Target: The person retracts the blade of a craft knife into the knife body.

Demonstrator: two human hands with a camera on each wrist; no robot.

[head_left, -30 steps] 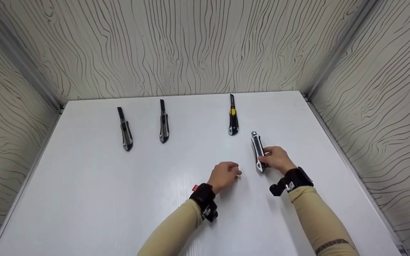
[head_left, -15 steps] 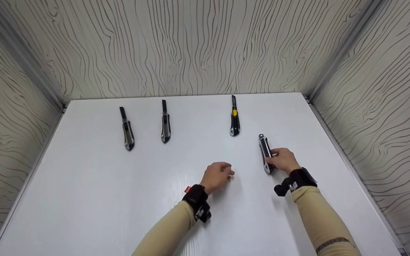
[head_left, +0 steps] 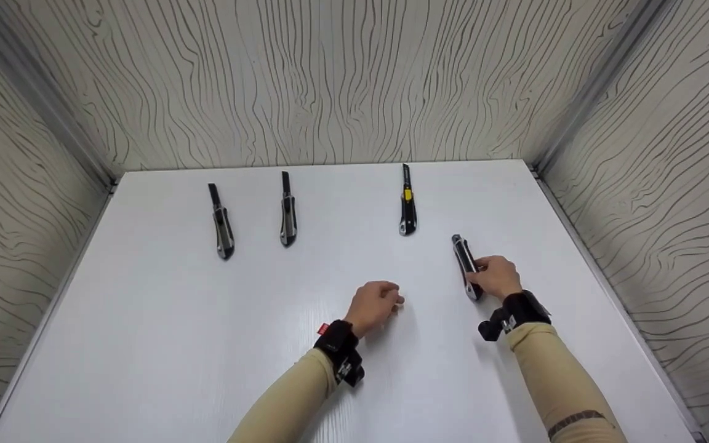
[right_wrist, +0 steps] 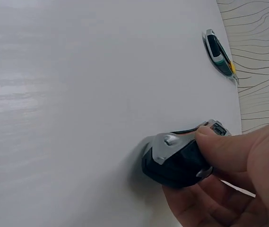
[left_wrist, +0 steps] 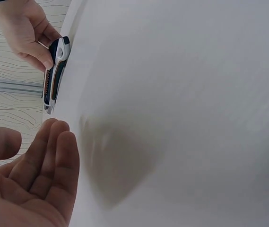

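My right hand [head_left: 497,275] pinches a black and silver utility knife [head_left: 465,264] near its rear end, thumb on one side and fingers on the other. In the head view the knife's front end points toward the back wall. Its butt end and the thumb show large in the right wrist view, close over the white tabletop. My left hand [head_left: 374,306] holds nothing; its fingers [left_wrist: 65,165] bend loosely above the table, casting a shadow. To the right hand's upper left lies a black utility knife with a yellow slider [head_left: 408,209], its blade extended.
Two more grey and black utility knives lie at the left, one farther left [head_left: 222,231] and one beside it [head_left: 288,218], blades extended toward the back. The white table [head_left: 207,344] is bordered by wood-grain panels [head_left: 330,80] at the back and both sides.
The right hand has shifted right with the utility knife, tipping it so its ribbed top no longer faces the head camera. The left hand has drawn slightly left.
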